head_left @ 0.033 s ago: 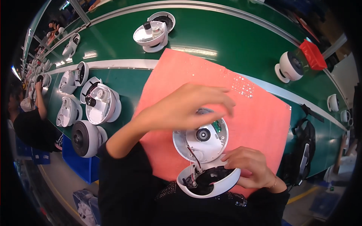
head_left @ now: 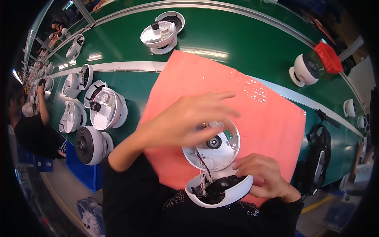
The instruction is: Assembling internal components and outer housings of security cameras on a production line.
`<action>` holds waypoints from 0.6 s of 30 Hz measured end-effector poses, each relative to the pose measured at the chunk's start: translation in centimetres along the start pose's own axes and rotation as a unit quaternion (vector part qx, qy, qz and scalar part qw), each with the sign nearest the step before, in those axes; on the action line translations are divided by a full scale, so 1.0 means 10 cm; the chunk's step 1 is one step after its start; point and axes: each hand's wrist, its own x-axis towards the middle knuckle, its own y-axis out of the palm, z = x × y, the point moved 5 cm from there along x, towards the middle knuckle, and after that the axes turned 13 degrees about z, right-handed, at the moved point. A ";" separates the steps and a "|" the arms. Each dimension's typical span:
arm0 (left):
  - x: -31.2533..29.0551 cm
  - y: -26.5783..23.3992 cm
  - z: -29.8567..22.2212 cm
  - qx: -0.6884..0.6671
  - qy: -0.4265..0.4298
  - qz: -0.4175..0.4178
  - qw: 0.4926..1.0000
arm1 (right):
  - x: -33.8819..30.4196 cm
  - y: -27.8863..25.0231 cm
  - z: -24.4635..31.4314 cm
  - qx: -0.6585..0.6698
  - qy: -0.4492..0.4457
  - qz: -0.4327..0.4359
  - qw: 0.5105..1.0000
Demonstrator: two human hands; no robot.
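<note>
On a pink cloth (head_left: pixel 268 130) in front of me stands an opened round white housing (head_left: pixel 221 158). It has a black motor-like cylinder (head_left: pixel 214 142) at its centre and a bit of green circuit board. Thin wires join it to a white bowl-shaped cover (head_left: pixel 237 194), black inside, tilted against its near side. My right hand (head_left: pixel 262 173) grips the cover's right edge, thumb below and fingers over the rim. Over the open housing hovers my left hand (head_left: pixel 193 118), fingers apart and blurred, with nothing visible in it; it hides the housing's upper left part.
Several similar opened white units (head_left: pixel 106 106) stand to the left, beside a closed one with a grey ribbed face (head_left: pixel 87 145). Small shiny screws (head_left: pixel 255 91) lie on the cloth. Farther off are another opened unit (head_left: pixel 160 37), a red bin (head_left: pixel 328 57) and a black bag (head_left: pixel 319 154).
My left hand has shifted slightly down and to the left over the housing. My right hand keeps its grip on the cover.
</note>
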 end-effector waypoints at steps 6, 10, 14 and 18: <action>-0.81 0.37 -0.17 -0.028 -0.073 0.032 0.996 | 0.27 0.03 -0.04 0.256 0.181 -0.046 0.948; -0.96 0.41 0.07 -0.041 -0.201 -0.023 0.979 | 0.49 0.07 -0.17 0.343 0.268 -0.037 0.899; -1.00 0.46 0.09 -0.002 -0.196 -0.019 0.980 | 0.45 0.05 -0.33 0.356 0.268 -0.083 0.891; -0.91 0.36 -0.01 0.066 -0.214 -0.011 0.975 | 0.43 0.02 -0.38 0.387 0.265 -0.121 0.875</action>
